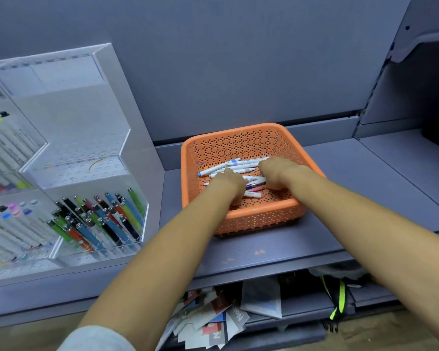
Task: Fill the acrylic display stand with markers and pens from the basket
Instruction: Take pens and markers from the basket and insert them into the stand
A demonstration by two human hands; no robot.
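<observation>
An orange perforated basket point(241, 138) sits on the grey shelf and holds several white pens and markers point(228, 164) lying flat. Both my hands are inside it. My left hand point(227, 182) is curled down over the middle of the pile, and my right hand point(276, 171) is curled over the pens' right ends. The fingertips of both hands are hidden. To the left stands the clear acrylic display stand point(86, 171). Its lower front compartment holds several coloured pens point(104, 216), and its left tiers hold white markers point(8, 148) with coloured caps.
The grey shelf point(264, 249) runs in front of the basket and to its right, with a back wall close behind. Below the shelf edge lie loose printed cards point(213, 323) and a dark bag with a neon-green strap point(340, 297).
</observation>
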